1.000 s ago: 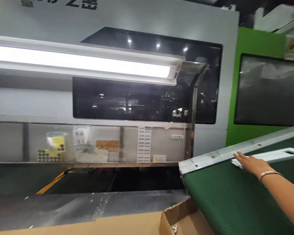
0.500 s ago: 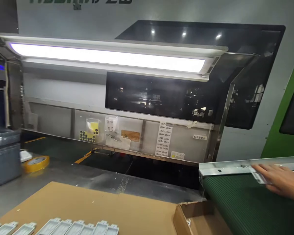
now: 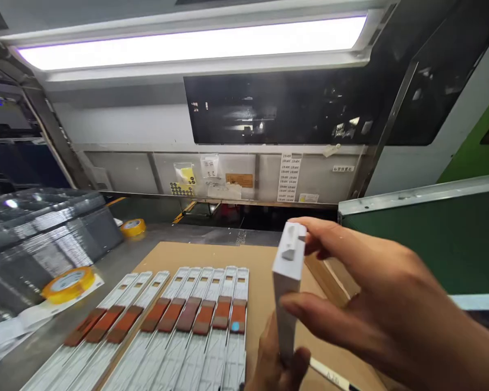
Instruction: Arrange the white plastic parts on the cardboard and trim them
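My right hand (image 3: 375, 304) holds a long white plastic strip (image 3: 288, 282) upright, thumb on its side and fingers behind its top end. My left hand (image 3: 275, 369) grips the same strip lower down at the bottom edge of the view. Just left of them, several white strips with brown-orange patches (image 3: 195, 320) lie side by side on a cardboard sheet (image 3: 261, 260).
A green ribbed conveyor belt (image 3: 444, 239) with a metal rail rises at the right. Two yellow tape rolls (image 3: 68, 282) lie on the grey table at the left, beside stacked clear trays (image 3: 32, 233). A machine wall with labels and a bright lamp stands behind.
My right hand left the conveyor and brought the white strip in front of me; my left hand came up onto it. The view swung down and left onto the row of strips.
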Motion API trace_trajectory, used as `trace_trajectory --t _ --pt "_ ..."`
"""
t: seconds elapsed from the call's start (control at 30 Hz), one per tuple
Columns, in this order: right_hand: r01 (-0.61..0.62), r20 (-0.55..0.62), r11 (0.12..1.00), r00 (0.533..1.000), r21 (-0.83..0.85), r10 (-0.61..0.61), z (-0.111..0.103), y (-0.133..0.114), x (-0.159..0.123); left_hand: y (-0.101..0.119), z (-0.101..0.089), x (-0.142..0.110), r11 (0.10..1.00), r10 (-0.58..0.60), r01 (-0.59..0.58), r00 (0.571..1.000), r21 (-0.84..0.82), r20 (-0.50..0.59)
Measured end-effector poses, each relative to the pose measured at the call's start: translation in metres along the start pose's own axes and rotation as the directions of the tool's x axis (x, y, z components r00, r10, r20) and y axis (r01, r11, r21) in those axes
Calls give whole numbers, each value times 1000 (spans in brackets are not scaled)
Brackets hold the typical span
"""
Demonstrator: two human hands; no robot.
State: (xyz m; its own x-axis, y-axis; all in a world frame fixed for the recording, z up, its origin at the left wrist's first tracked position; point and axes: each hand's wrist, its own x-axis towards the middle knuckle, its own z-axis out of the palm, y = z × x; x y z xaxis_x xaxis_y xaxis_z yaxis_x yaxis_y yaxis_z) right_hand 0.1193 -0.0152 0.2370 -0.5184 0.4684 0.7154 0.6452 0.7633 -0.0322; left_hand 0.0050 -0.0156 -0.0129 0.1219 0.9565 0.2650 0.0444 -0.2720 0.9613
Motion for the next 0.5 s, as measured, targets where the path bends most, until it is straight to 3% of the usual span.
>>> trace_trajectory --t 0.07,0.13,0.23,0.33,0.43,0.5 --pt "-89 13 989 996 115 89 29 -1 -19 -4 -4 -13 976 -53 41 997 -212 -51" --pt "-256 123 957 963 134 241 70 14 -57 -5 -16 -22 878 -120 48 985 -476 -122" --pt "-442 212 889 863 -121 458 143 46 -147 -1 -46 -26 573 -292 90 951 -815 -100" --pt "-502 214 825 803 -260 556 199 61 -246 3 -77 -25 310 -421 113 906 -944 -31" --pt "-498 204 813 799 -303 566 222 60 -314 3 -96 -25 187 -484 34 873 -982 -62" --pt "-479 207 832 816 -279 540 222 53 -334 0 -101 -27 107 -500 -12 864 -994 -64"
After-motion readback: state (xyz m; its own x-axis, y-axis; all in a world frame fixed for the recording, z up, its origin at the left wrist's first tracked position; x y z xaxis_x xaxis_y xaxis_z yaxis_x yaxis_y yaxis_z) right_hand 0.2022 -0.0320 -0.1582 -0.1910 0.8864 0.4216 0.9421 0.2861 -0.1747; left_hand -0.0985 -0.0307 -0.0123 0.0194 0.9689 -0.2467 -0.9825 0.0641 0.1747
